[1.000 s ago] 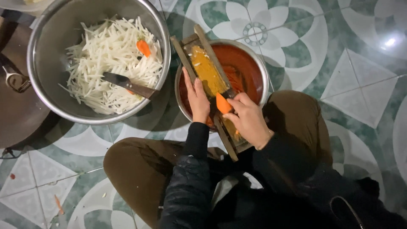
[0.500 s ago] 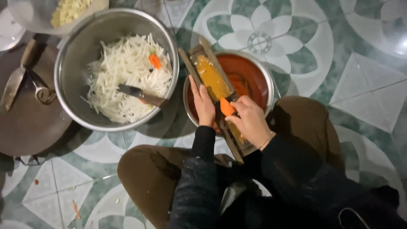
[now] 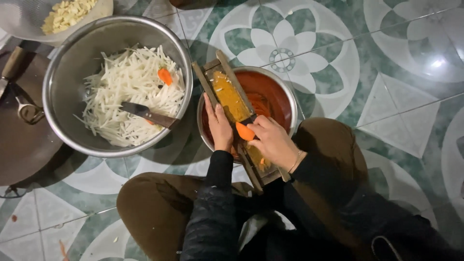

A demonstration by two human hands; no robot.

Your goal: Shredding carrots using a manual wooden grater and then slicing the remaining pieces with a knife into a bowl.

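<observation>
Carrot piece (image 3: 244, 131) under right fingers (image 3: 258, 126), on grater (image 3: 231, 99)

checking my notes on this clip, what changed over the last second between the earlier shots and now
The view shifted, so the big steel bowl of white shreds now sits further right and lower in frame. The right hand keeps its grip on the orange carrot piece on the wooden slicer board, at about the same spot. The left hand still steadies the board's edge over the small steel bowl. The knife has not moved.
</observation>
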